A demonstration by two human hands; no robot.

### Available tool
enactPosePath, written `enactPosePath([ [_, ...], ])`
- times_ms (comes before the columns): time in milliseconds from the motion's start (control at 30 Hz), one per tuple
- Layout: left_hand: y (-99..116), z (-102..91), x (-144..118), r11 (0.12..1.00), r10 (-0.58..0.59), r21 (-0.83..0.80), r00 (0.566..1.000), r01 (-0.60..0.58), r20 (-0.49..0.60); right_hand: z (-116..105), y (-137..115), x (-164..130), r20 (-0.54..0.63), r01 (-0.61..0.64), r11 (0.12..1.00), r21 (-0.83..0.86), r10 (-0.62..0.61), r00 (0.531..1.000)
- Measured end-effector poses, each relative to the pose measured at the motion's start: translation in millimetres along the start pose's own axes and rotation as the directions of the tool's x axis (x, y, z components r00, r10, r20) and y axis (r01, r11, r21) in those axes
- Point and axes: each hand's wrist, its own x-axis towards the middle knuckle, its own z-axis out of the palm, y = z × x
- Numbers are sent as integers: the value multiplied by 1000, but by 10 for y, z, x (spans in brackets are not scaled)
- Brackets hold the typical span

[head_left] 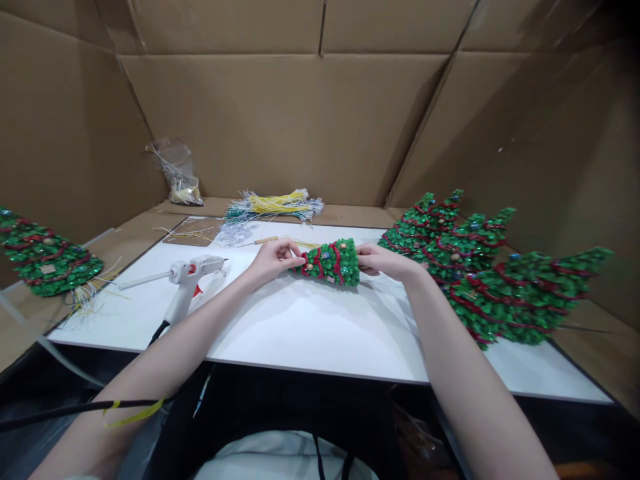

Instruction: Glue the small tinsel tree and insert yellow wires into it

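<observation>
A small green Christmas tree (pixel 330 262) with a red garland and little baubles lies on its side above the white board, its tip to the left and its base to the right. My left hand (pixel 274 261) is closed, thumb and fingers pinching the tree's tip. At the base end, my right hand (pixel 385 259) is closed with its fingertips at the tree's underside; part of them is hidden there. Just left of my left forearm, a white hot glue gun (pixel 186 283) with a red trigger rests on the board, a glue stick poking out behind.
Several finished trees (pixel 520 293) crowd the right side, and another tree (pixel 50 257) lies at the left above loose wires (pixel 93 293). Bundled yellow and white wires (pixel 277 205) lie behind the board (pixel 310 327). A plastic bag (pixel 177 173) leans at the back left. Cardboard walls (pixel 280 120) enclose the table.
</observation>
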Motion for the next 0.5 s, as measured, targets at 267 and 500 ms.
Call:
enactPosePath([
  [267, 73, -84, -7, 1000, 1, -17, 1000, -1, 8, -19, 2, -22, -80, 26, 996, 80, -20, 997],
  [500, 149, -35, -38, 933, 183, 332, 978, -139, -104, -31, 13, -11, -110, 13, 996, 86, -4, 994],
])
